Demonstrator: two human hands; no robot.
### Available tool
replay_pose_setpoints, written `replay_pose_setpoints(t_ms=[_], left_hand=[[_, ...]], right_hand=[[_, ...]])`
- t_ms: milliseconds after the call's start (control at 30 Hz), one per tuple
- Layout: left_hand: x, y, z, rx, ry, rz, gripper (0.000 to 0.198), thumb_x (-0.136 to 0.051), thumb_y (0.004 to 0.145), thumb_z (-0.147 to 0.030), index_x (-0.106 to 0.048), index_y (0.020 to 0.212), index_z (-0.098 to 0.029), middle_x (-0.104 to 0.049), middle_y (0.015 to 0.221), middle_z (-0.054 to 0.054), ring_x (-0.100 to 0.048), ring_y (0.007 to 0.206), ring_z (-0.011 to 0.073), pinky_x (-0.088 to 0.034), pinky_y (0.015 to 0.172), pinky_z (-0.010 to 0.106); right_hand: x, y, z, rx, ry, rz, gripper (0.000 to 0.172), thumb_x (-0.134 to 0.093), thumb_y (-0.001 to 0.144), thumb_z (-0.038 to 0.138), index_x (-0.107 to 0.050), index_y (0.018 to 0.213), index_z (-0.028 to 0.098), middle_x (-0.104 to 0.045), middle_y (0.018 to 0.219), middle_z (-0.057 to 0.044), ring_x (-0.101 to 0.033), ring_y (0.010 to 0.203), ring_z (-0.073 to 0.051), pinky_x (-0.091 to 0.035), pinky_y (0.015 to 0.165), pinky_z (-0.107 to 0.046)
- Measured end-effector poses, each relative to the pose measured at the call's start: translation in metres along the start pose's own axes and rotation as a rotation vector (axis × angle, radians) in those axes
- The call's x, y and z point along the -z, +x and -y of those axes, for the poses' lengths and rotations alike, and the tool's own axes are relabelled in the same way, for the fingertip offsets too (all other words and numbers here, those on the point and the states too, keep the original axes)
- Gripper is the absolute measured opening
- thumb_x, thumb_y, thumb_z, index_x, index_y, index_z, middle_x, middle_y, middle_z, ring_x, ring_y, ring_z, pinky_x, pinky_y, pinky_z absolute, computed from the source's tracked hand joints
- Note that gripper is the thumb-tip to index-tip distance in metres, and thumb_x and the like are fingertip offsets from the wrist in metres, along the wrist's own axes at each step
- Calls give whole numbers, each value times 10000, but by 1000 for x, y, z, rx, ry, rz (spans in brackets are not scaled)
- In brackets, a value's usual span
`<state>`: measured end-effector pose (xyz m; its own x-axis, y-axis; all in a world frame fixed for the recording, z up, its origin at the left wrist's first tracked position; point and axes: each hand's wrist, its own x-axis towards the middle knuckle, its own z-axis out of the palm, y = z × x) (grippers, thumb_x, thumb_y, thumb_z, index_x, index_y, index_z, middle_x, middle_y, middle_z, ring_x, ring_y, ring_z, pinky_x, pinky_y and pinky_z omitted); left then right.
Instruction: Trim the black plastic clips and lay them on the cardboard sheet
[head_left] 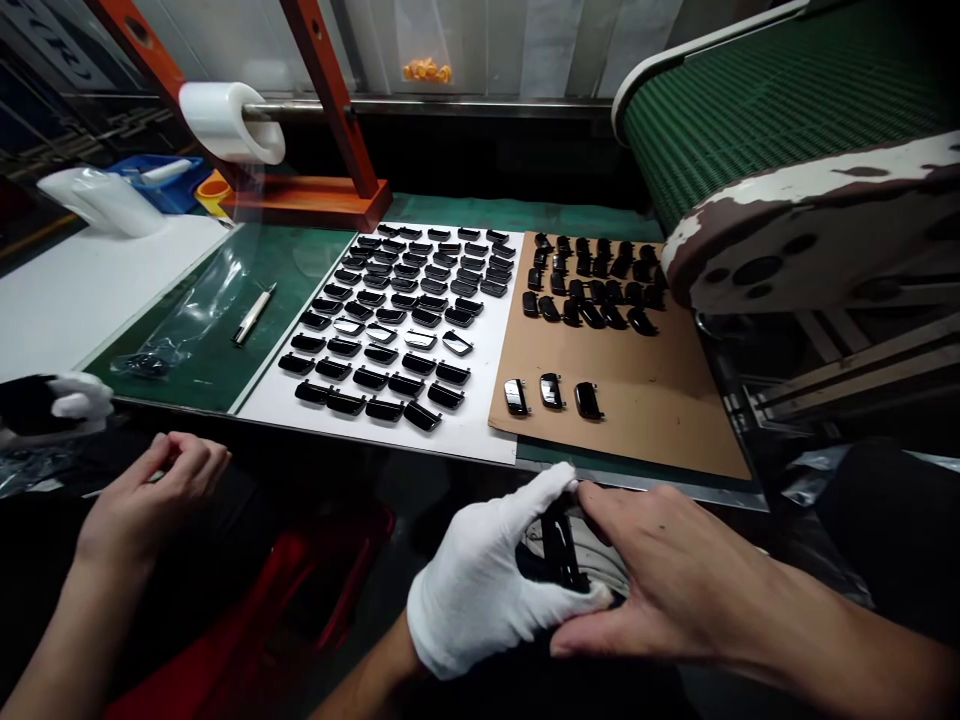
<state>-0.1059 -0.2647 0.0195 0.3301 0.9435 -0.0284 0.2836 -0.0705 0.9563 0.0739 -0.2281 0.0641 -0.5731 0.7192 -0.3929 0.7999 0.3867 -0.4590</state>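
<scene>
A small glossy black plastic part (559, 548) is held in front of my body, below the table edge. My left hand (480, 575), in a white glove, pinches it between thumb and fingers at its two ends. My right hand (667, 580) is bare and closes on the part from the other side, its index finger at the top end and its thumb near the lower end. Three similar black parts (550, 391) lie in a row on the brown cardboard (637, 400) just beyond my hands, with several more in rows farther back.
On white sheeting (480, 430) lie rows of black parts (382, 380). A green conveyor belt (787, 100) overhangs the right. At left are a co-worker's bare hand (157, 490) and gloved hand (79, 398), a pen-like tool (253, 315) and a plastic film roll (232, 122) on an orange stand.
</scene>
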Motion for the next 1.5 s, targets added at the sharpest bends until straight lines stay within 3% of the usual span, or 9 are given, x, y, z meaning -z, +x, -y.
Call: replay_pose_setpoints(t_ms=[333,567,833,1167,1500], left_hand=[[0,2,-4,64,-35,24,808,-804,647,-303,-468,1366,-150,-686,1146,59,-658,1038,213,-502,959,239],[-2,3,-4,87,-33,29,806,-800,648,-301,-467,1366,-148,-690,1126,57,-666,1014,208,-503,958,244],[0,3,-5,60,-18,33,808,-800,655,-311,-461,1373,-161,-664,1194,59,-639,1080,219,-480,996,257],[-2,3,-5,50,3,46,813,-798,656,-297,-454,1378,-157,-664,1199,53,-645,1071,199,-483,975,218],[-5,1,-3,81,26,50,781,-792,647,-300,-479,1352,-177,-683,1153,42,-672,996,194,-522,915,235]], right_hand=[[-3,0,-1,-10,-14,25,750,-602,583,789,-554,984,158,-671,818,-69,-637,664,-281,-394,549,-344],[-4,-1,-1,6,-46,25,710,-582,594,795,-551,907,159,-665,732,-56,-619,590,-268,-316,492,-312],[-5,-4,-2,1,32,-25,661,-629,605,737,-555,936,170,-675,801,-54,-619,629,-236,-360,518,-306],[-5,-1,-1,-13,30,48,628,-611,644,715,-553,920,154,-677,793,-71,-628,644,-262,-408,548,-338],[-16,-3,-3,-6,-155,43,690,-546,643,773,-577,937,149,-673,758,-75,-660,650,-331,-342,522,-353]])
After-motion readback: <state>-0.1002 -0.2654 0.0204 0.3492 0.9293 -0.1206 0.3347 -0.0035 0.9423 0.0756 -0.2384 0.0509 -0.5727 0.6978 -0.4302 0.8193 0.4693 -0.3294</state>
